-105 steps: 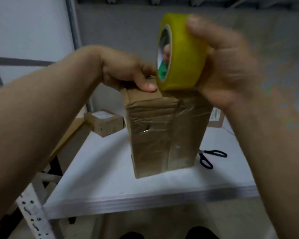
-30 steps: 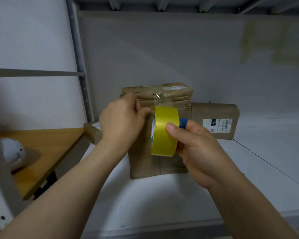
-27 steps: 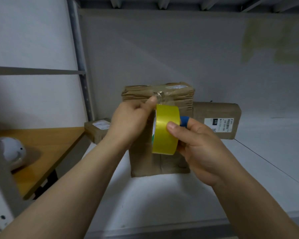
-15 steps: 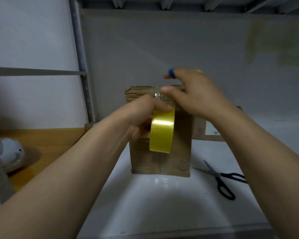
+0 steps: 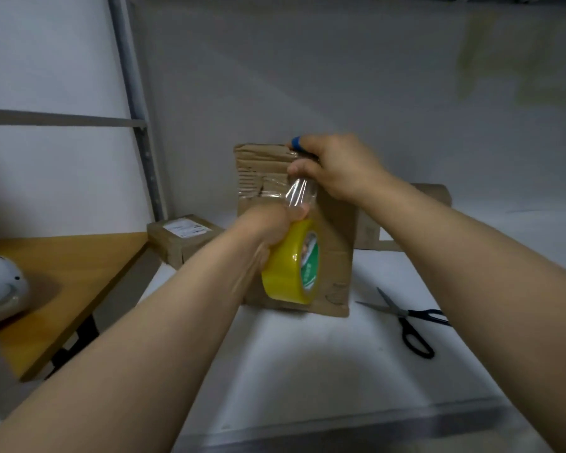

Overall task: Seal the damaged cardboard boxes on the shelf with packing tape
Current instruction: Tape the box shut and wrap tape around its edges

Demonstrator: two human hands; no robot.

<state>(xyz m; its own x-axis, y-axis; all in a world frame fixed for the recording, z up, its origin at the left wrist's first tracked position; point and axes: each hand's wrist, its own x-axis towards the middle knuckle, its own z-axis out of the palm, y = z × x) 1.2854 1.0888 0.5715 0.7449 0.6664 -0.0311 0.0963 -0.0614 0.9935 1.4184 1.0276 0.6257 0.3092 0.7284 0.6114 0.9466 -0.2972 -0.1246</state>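
- Gripping the yellow tape roll (image 5: 288,266), the left hand (image 5: 273,225) has its fingers curled tight round the upper rim, with the roll's green-printed core side turned to the right.
- Right hand (image 5: 339,166) clamps the top edge of the tall box (image 5: 335,230): fingers hooked over the top, thumb pressed against the front face just below the edge. A blue band (image 5: 296,142) circles 1 finger.
- A clear tape strip (image 5: 300,194) runs taut from under the right thumb down to the roll, in front of the box's front face.
- The 2 hands are near each other but apart, the right above the left, joined only by the strip.
- The tall box stands upright on the white shelf (image 5: 307,361), its upper front creased and torn.
- Scissors (image 5: 409,325) lie on the shelf to the right of the box; a small box (image 5: 183,235) sits to the left and a flat box (image 5: 370,230) behind.
- Compared with 0.5 s ago, the roll sits lower down the box face and more strip is pulled out; the right hand stays at the top edge.
- Compared with 1.0 s ago, the roll has passed from the right hand to the left.
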